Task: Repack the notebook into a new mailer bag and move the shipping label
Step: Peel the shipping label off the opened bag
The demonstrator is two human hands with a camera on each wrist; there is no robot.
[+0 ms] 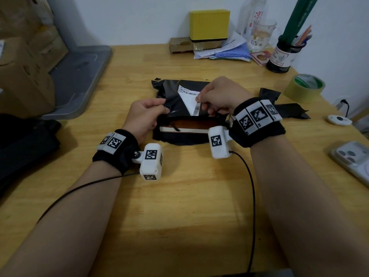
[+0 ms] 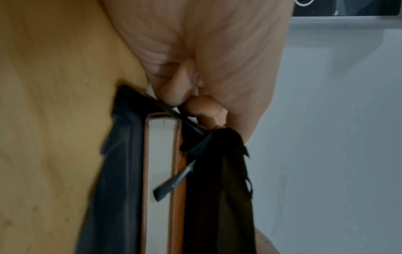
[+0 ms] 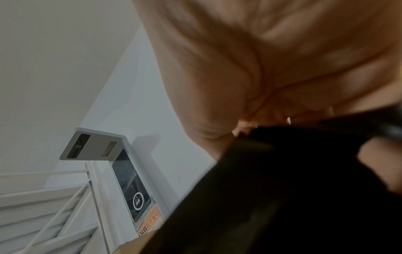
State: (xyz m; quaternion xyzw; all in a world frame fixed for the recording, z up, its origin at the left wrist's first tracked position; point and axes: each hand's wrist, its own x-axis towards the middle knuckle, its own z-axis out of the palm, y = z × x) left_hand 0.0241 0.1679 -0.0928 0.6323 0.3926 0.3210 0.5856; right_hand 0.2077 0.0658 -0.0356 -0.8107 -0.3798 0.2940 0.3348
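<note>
Both hands worked at the torn near edge of the old black mailer [image 1: 171, 92] lying mid-table [image 1: 179, 196]: the left hand [image 1: 142, 116] pinched the plastic, while the right hand [image 1: 219, 94] pinched a lifted corner of the shipping label [image 1: 188, 96]. Between them the notebook [image 1: 187, 126] lay exposed inside the opening. Peeling would likely go best slow and low, the left hand holding the film taut so the label did not tear.

"京" on bottle [image 1: 254, 16]; "取件指引" on orange sign [image 3: 150, 223]

both hands [image 1: 144, 114] curled, pinching, forearms extended
</note>
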